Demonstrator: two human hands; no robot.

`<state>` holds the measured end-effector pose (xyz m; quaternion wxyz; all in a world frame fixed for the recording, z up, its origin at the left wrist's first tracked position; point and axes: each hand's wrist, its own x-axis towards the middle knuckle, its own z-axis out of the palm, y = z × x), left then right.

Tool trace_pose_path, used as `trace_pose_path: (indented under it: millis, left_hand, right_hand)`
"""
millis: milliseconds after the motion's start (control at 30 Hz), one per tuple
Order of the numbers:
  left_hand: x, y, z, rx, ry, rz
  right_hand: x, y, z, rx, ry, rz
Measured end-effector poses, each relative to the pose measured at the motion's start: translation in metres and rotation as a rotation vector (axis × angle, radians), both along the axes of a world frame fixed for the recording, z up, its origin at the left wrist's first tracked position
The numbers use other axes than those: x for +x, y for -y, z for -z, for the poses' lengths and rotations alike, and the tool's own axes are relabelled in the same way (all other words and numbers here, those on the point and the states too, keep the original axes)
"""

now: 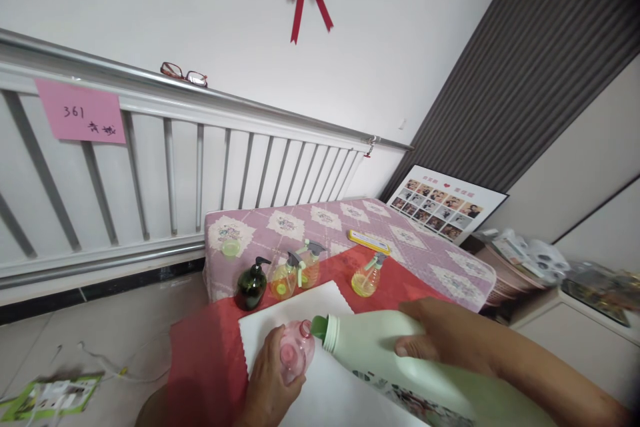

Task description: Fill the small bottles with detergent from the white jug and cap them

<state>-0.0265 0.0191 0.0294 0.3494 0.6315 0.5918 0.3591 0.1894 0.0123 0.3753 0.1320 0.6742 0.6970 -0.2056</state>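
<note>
My left hand (pixel 270 370) is wrapped round a small see-through pink bottle (pixel 296 357), its open neck tipped toward the right. In my right hand (pixel 425 333) a big pale green jug-like bottle (pixel 380 340) lies nearly on its side. The green spout (pixel 320 327) of the big bottle meets the mouth of the pink one. Whether liquid is flowing cannot be made out. Both are above a white sheet (pixel 327 297). Behind them stand a dark green pump bottle (pixel 252 285) and clear spray bottles (pixel 284 280) with yellow liquid.
Red cloth (pixel 210 340) lies across a patterned purple table cover (pixel 340 220). Another spray bottle (pixel 367 278), a yellow-edged box (pixel 369 241) and a green cap (pixel 231 249) rest there. A white railing (pixel 210 167) runs behind; a photo board (pixel 445 203) leans at right.
</note>
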Motion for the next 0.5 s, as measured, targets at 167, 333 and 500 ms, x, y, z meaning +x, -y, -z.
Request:
trace_pose_path:
  millis: [167,333,500]
  left_hand:
    - [-0.0003,-0.0002,-0.0022,0.000,-0.033,0.017]
    - [-0.0003,0.0004,-0.0005,0.020,-0.028,0.001]
    - [-0.0003,0.0006,0.0002,0.020,-0.030,-0.004]
  right_hand:
    - [-0.0012,-0.0003,-0.0002,0.012,0.022,-0.003]
    - [-0.0009,-0.0005,-0.0006,0.008,0.015,-0.013]
    - [0.0008,-0.0002,0.0024,0.045,0.039,-0.019]
